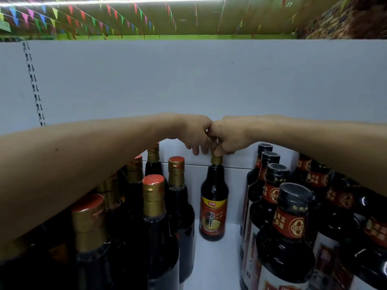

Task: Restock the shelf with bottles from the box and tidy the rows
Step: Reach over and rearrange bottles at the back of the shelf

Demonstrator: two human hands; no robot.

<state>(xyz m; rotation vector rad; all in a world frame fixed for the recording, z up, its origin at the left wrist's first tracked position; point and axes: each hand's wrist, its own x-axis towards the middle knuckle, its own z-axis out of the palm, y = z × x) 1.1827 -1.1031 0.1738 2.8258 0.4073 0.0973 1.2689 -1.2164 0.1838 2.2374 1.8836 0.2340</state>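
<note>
The white shelf (213,258) holds dark sauce: gold-necked red-capped bottles (154,197) in rows at left, bigger black-capped bottles (293,216) at right. Between them one bottle (214,208) stands upright at the back. Both arms reach in, knuckles touching above it. The right hand (229,135) seems to pinch its hidden cap. Whether the left hand (195,132) grips anything, I cannot tell.
</note>
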